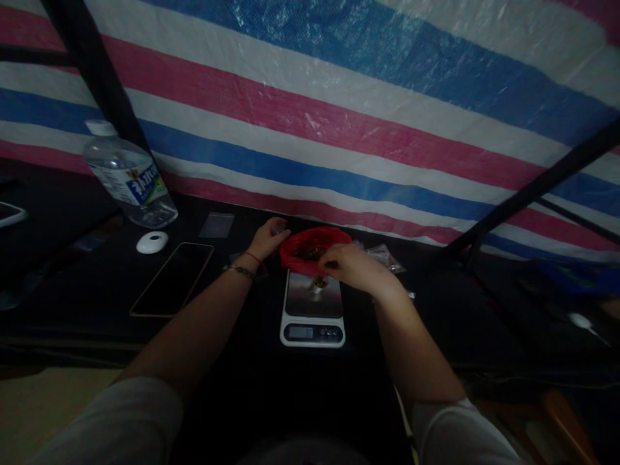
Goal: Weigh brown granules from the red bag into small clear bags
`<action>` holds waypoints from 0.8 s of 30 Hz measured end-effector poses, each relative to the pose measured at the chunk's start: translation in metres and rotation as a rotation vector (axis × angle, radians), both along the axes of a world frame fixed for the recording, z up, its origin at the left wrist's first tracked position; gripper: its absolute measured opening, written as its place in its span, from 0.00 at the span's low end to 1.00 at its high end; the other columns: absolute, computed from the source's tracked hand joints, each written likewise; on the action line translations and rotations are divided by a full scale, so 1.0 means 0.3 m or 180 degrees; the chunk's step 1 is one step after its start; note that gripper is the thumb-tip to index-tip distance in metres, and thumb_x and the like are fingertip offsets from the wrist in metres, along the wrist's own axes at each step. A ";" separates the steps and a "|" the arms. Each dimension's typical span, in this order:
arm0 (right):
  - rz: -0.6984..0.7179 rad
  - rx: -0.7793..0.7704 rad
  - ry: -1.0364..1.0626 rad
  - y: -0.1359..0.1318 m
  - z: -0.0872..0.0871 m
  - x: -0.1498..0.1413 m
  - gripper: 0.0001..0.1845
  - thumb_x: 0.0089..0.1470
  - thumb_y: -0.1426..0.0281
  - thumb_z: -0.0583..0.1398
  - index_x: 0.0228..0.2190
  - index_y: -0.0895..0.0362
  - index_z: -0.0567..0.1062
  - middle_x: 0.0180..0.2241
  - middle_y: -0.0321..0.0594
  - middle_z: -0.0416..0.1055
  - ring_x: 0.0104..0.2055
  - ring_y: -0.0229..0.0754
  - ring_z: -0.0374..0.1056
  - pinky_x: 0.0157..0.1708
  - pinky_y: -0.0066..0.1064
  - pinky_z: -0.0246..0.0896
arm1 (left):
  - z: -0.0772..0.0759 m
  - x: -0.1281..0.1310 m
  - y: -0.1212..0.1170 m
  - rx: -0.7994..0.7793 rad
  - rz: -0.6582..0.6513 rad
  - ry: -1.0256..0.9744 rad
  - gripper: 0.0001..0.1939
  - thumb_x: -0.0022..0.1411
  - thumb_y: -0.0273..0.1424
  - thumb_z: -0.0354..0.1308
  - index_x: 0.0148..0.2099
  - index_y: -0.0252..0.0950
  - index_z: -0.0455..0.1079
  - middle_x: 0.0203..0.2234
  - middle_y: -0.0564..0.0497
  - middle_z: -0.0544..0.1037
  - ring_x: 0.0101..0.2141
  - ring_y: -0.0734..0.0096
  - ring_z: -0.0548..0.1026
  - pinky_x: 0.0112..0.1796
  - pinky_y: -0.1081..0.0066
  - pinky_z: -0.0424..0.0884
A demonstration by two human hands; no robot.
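A small white kitchen scale (312, 332) with a shiny steel top sits on the dark table in front of me. A little metal cup (319, 283) stands on its platform. Behind it lies a red plastic bag (295, 253) with dark small pieces inside. My left hand (268, 239) grips the bag's left edge, fingers curled, and also seems to hold a small clear item. My right hand (351, 266) hovers over the bag and cup with fingers pinched together; what they pinch is too small to make out.
A large water bottle (128, 174) stands at the back left, with a white round object (152, 242) and a dark phone (173, 278) beside it. A small clear bag (216, 225) lies behind the phone. Crumpled clear plastic (385, 256) lies right of the red bag. A striped tarp (339, 116) forms the back wall.
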State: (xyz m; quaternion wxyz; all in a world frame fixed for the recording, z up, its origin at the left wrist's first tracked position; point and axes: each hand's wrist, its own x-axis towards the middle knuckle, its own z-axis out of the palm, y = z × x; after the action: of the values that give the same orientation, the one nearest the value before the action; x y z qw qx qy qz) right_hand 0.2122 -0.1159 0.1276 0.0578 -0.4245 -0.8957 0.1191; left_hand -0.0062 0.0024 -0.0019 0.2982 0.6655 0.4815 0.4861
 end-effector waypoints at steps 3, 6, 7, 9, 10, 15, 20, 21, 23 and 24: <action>0.0047 -0.0091 -0.0045 -0.052 0.006 -0.023 0.13 0.50 0.80 0.57 0.29 0.56 0.80 0.33 0.39 0.77 0.37 0.38 0.71 0.39 0.26 0.60 | 0.002 -0.002 -0.006 -0.0039 0.0030 -0.0039 0.22 0.51 0.43 0.58 0.46 0.36 0.69 0.36 0.48 0.75 0.36 0.64 0.73 0.41 0.63 0.69; 0.0041 -0.0130 -0.0195 -0.063 -0.010 -0.041 0.14 0.50 0.82 0.57 0.30 0.57 0.80 0.33 0.40 0.78 0.38 0.40 0.71 0.39 0.27 0.60 | 0.005 -0.006 -0.012 0.0000 0.0055 -0.0065 0.23 0.51 0.43 0.58 0.46 0.36 0.69 0.36 0.48 0.75 0.37 0.64 0.73 0.42 0.63 0.68; 0.0028 -0.0133 -0.0249 -0.063 -0.017 -0.045 0.14 0.49 0.82 0.57 0.30 0.57 0.80 0.33 0.41 0.78 0.38 0.40 0.71 0.39 0.27 0.60 | 0.006 -0.007 -0.014 0.0012 0.0051 -0.0079 0.23 0.51 0.43 0.58 0.46 0.35 0.69 0.36 0.47 0.75 0.37 0.64 0.73 0.42 0.63 0.68; -0.0014 -0.0133 -0.0317 -0.063 -0.027 -0.050 0.13 0.50 0.82 0.57 0.31 0.57 0.80 0.34 0.42 0.78 0.39 0.41 0.71 0.39 0.27 0.59 | 0.007 -0.008 -0.016 0.0001 0.0026 -0.0110 0.23 0.51 0.43 0.58 0.46 0.35 0.69 0.36 0.47 0.75 0.37 0.63 0.72 0.43 0.63 0.68; -0.0031 -0.0132 -0.0324 -0.063 -0.031 -0.051 0.13 0.50 0.81 0.57 0.31 0.57 0.80 0.34 0.42 0.78 0.39 0.41 0.71 0.39 0.27 0.59 | 0.007 -0.007 -0.016 -0.0012 0.0024 -0.0117 0.23 0.51 0.43 0.58 0.46 0.35 0.69 0.36 0.48 0.75 0.37 0.63 0.72 0.43 0.63 0.68; -0.0091 -0.0043 -0.0294 -0.067 -0.040 -0.049 0.10 0.52 0.78 0.59 0.34 0.57 0.80 0.36 0.44 0.78 0.41 0.43 0.71 0.41 0.28 0.59 | -0.008 -0.004 -0.005 0.0035 0.0013 -0.0080 0.23 0.51 0.44 0.58 0.46 0.36 0.69 0.35 0.49 0.75 0.36 0.65 0.73 0.42 0.64 0.69; -0.0225 0.0024 -0.0119 -0.061 -0.054 -0.041 0.12 0.49 0.75 0.63 0.38 0.59 0.78 0.41 0.47 0.76 0.44 0.44 0.70 0.43 0.30 0.60 | -0.018 -0.004 0.006 0.0046 -0.0024 -0.0096 0.24 0.52 0.44 0.58 0.47 0.35 0.69 0.36 0.48 0.75 0.37 0.65 0.72 0.42 0.64 0.68; -0.0211 0.0032 -0.0033 -0.059 -0.057 -0.039 0.13 0.49 0.76 0.64 0.39 0.59 0.78 0.41 0.47 0.76 0.44 0.44 0.70 0.44 0.30 0.60 | -0.017 -0.004 0.006 0.0035 -0.0037 -0.0103 0.24 0.52 0.44 0.58 0.47 0.35 0.69 0.36 0.48 0.75 0.37 0.65 0.72 0.42 0.64 0.68; -0.0153 0.0035 0.0166 -0.055 -0.063 -0.031 0.13 0.48 0.77 0.64 0.38 0.60 0.78 0.40 0.46 0.76 0.44 0.43 0.70 0.44 0.30 0.61 | -0.012 -0.003 0.004 0.0019 -0.0053 -0.0108 0.24 0.51 0.43 0.58 0.47 0.34 0.69 0.36 0.48 0.75 0.37 0.65 0.72 0.42 0.64 0.68; -0.0131 0.0042 0.0269 -0.052 -0.065 -0.026 0.12 0.48 0.78 0.64 0.38 0.60 0.78 0.39 0.46 0.76 0.43 0.43 0.70 0.44 0.30 0.61 | -0.010 -0.003 0.002 0.0021 -0.0053 -0.0115 0.24 0.51 0.43 0.58 0.47 0.34 0.69 0.37 0.48 0.75 0.37 0.65 0.72 0.42 0.64 0.68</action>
State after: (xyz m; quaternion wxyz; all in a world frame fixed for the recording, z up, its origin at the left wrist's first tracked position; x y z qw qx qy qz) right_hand 0.2046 -0.1315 0.1081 0.1009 -0.4370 -0.8843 0.1298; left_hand -0.0071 0.0031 -0.0047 0.3086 0.6616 0.4689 0.4972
